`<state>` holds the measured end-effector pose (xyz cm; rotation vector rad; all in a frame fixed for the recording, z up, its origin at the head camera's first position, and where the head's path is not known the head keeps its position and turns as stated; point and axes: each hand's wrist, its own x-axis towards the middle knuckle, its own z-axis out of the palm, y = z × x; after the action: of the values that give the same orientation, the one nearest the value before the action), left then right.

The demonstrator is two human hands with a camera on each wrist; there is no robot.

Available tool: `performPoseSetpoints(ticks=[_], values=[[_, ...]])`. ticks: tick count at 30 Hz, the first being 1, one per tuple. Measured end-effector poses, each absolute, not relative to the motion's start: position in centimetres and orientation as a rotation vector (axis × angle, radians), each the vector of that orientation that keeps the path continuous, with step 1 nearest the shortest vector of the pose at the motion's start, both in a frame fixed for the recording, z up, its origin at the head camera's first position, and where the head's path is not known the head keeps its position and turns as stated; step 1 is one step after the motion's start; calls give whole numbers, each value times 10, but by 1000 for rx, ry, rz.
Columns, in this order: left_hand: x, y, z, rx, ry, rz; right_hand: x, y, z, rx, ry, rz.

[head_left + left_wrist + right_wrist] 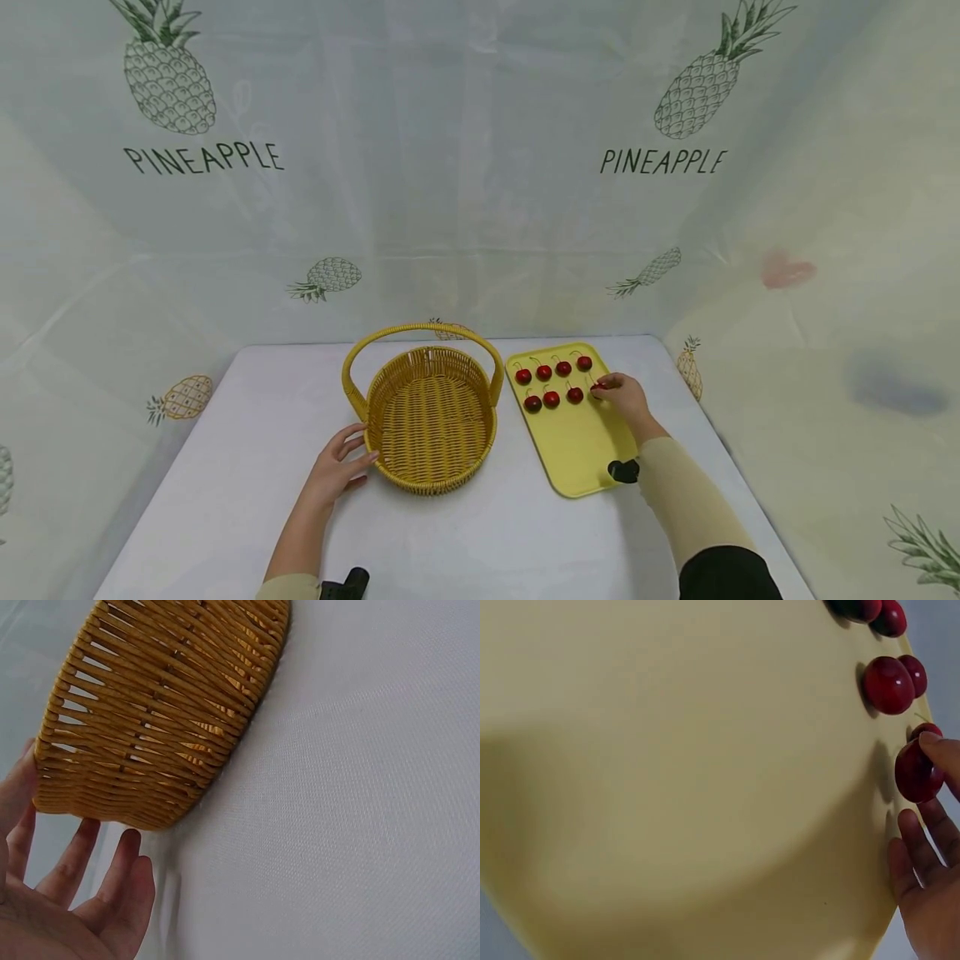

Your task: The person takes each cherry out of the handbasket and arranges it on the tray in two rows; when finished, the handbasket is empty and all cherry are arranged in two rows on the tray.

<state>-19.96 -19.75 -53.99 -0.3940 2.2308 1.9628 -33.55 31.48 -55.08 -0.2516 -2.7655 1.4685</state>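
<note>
My left hand (336, 473) is at the left side of a round yellow wicker basket (431, 486) with a tall arched handle. In the left wrist view its fingers are loosely extended, touching the basket's woven wall (142, 735) near the rim. On the right, my right hand (627, 402) pinches a dark red cherry (915, 774) between thumb and fingers, close over the yellow tray (581, 454). Several other cherries (551, 399) with thin stems lie in two rows across the far part of that tray. The basket holds nothing.
Basket and tray stand side by side on a white-covered table (217, 500). A pale curtain (480, 183) printed with pineapples hangs behind the table's far edge and along its sides. The basket handle (423, 327) rises above the rim.
</note>
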Motion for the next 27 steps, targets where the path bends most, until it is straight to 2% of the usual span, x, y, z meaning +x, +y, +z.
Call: performPoseSetpoints(ticks=[10,27], values=[[-200,-197,-538,-395,2229,1961,-338,308,-554,-285,-2823,1275],[-198,-196,-536,-401,2221,1963,-345,304,-555,-347,-2846,1292]])
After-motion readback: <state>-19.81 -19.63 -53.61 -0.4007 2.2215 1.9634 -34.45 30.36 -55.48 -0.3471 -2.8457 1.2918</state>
